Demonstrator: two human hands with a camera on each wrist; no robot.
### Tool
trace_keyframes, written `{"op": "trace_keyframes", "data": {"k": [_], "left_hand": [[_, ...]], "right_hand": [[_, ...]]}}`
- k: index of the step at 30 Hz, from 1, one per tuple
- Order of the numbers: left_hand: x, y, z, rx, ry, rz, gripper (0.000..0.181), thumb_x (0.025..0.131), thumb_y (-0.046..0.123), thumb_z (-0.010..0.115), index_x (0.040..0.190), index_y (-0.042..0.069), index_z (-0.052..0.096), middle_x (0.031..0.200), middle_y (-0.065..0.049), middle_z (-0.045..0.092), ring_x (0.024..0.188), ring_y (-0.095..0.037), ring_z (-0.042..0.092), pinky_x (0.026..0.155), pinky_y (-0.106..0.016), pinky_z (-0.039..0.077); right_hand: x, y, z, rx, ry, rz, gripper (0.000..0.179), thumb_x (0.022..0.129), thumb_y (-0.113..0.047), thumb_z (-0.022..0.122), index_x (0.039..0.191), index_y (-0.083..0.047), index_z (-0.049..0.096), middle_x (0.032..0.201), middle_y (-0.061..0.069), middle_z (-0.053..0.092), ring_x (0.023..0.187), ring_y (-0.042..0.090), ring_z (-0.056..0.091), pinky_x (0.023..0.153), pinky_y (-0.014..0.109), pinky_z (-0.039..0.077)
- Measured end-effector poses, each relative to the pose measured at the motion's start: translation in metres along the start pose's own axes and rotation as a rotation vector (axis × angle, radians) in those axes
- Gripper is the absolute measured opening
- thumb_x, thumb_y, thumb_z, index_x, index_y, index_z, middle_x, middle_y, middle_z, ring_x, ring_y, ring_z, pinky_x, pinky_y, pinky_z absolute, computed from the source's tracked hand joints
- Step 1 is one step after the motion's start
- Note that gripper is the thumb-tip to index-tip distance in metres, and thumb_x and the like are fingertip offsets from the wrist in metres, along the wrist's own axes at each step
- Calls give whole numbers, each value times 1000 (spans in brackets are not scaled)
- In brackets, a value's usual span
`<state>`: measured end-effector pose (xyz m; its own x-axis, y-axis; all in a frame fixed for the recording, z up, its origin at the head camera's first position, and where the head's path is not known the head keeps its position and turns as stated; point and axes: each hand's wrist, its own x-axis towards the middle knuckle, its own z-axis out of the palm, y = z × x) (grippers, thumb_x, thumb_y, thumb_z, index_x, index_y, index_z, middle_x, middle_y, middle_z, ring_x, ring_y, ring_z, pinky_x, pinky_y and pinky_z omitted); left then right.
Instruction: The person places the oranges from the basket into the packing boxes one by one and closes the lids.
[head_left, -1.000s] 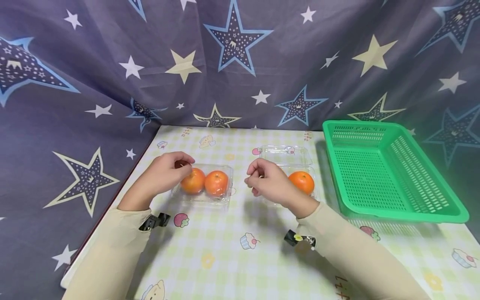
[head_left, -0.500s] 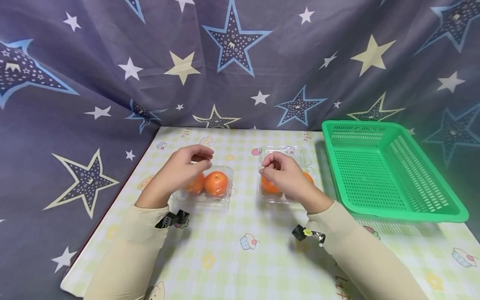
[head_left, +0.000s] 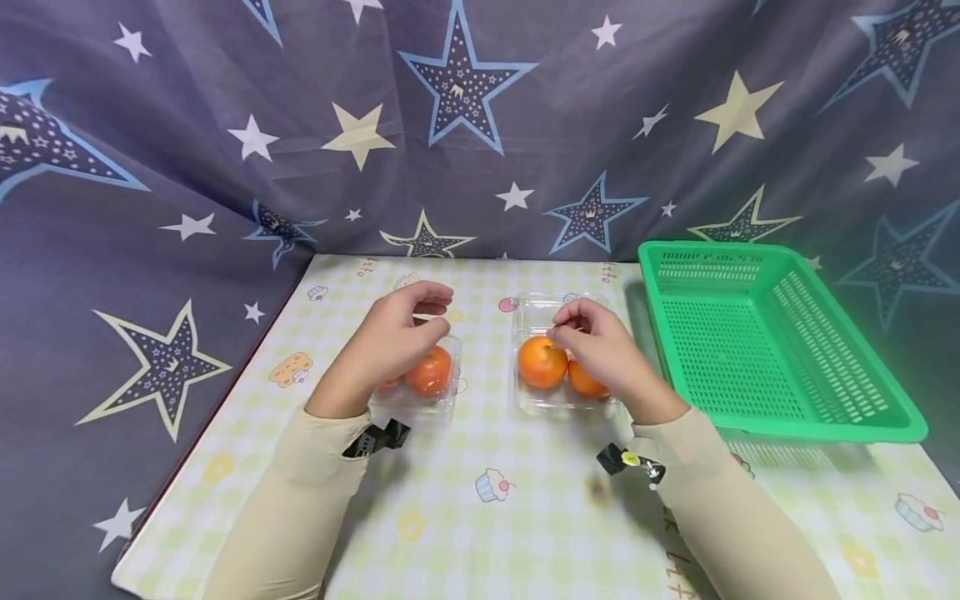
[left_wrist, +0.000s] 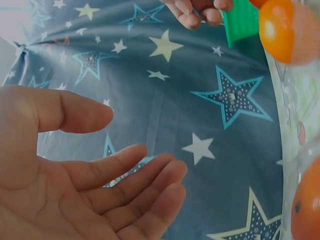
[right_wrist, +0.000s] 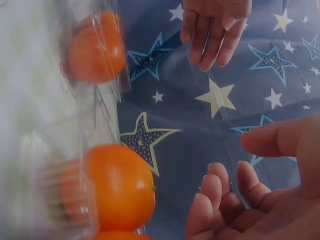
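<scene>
My left hand (head_left: 393, 342) hovers over the left clear plastic box (head_left: 416, 406), thumb apart from loosely bent fingers, holding nothing. Two oranges are in that box; one orange (head_left: 429, 372) shows plainly, the other is mostly behind the hand. Its lid appears to lie over them. My right hand (head_left: 606, 343) is above the right clear plastic box (head_left: 536, 403), where an orange (head_left: 542, 362) and a second orange (head_left: 585, 380) sit side by side. This box's lid (head_left: 542, 310) is folded back behind it. In the right wrist view, the right hand (right_wrist: 265, 195) has relaxed fingers with nothing between them.
A green slotted basket (head_left: 795, 427) stands at the right of the table, close beside the right box. A checked tablecloth (head_left: 525, 517) with printed cupcakes covers the table. Behind it hangs a dark curtain (head_left: 420, 192) with stars.
My left hand has moved right across the left box. The right hand has shifted right over the right box, and the left orange there has come into view.
</scene>
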<state>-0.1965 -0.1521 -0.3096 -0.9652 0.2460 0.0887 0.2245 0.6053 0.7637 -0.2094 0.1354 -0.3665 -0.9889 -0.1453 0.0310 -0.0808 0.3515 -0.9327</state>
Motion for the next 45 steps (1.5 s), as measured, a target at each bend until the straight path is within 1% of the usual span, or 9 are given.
{"op": "trace_keyframes", "data": {"k": [10, 13, 19, 23, 26, 32, 35, 38, 45], "left_hand": [[15, 17, 23, -8, 88, 15, 47, 93, 20, 57, 139, 12, 60, 135, -4, 65, 127, -21, 61, 108, -39, 49], [20, 20, 33, -19, 92, 11, 48, 95, 23, 60, 141, 11, 59, 139, -5, 63, 129, -21, 60, 109, -38, 49], [30, 20, 54, -32, 87, 0, 52, 99, 34, 64, 143, 9, 57, 144, -6, 60, 133, -24, 58, 111, -42, 47], [35, 13, 69, -19, 51, -20, 55, 100, 34, 62, 147, 7, 53, 149, -10, 56, 138, -26, 54, 115, -43, 44], [41, 7, 81, -25, 10, -53, 60, 99, 34, 63, 150, 6, 49, 152, -13, 53, 142, -28, 51, 118, -45, 41], [52, -2, 100, -153, -79, -174, 63, 100, 41, 60, 153, 9, 46, 159, -10, 48, 147, -29, 45, 121, -46, 36], [57, -7, 106, -201, -123, -205, 67, 101, 43, 57, 155, 7, 44, 163, -9, 42, 149, -28, 43, 123, -45, 33], [59, -11, 110, -194, -158, -215, 70, 101, 46, 54, 156, 4, 41, 165, -10, 40, 151, -29, 40, 124, -46, 31], [60, -15, 115, -244, -201, -261, 74, 102, 47, 53, 157, 1, 38, 163, -14, 40, 151, -32, 38, 125, -48, 29]], "right_hand": [[5, 6, -10, -42, 50, 20, 20, 97, -15, 63, 111, -1, 60, 106, 14, 62, 98, 29, 57, 88, 33, 46], [6, 8, -13, -60, 70, 28, 21, 97, -16, 63, 112, -1, 60, 108, 16, 63, 101, 31, 58, 91, 36, 47], [11, 13, -16, -89, 104, 104, 25, 98, -20, 63, 116, -3, 60, 113, 15, 61, 105, 31, 57, 95, 38, 47], [12, 17, -16, -137, 118, 101, 29, 97, -20, 63, 118, -1, 60, 117, 18, 59, 111, 34, 52, 102, 43, 43], [13, 19, -18, -196, 135, 99, 32, 96, -22, 63, 120, -1, 59, 128, 21, 58, 120, 37, 50, 111, 50, 39], [16, 23, -23, -268, 144, 175, 42, 96, -29, 62, 129, -4, 56, 143, 21, 52, 124, 39, 49, 113, 54, 40], [19, 27, -25, -254, 137, 219, 46, 96, -29, 61, 133, -3, 53, 149, 22, 49, 131, 41, 47, 118, 55, 37], [22, 31, -26, -235, 127, 251, 49, 96, -29, 61, 137, -3, 50, 153, 23, 46, 136, 41, 44, 120, 56, 34], [24, 37, -26, -246, 108, 268, 53, 95, -32, 60, 138, -3, 49, 148, 24, 50, 129, 40, 48, 115, 55, 38]]}}
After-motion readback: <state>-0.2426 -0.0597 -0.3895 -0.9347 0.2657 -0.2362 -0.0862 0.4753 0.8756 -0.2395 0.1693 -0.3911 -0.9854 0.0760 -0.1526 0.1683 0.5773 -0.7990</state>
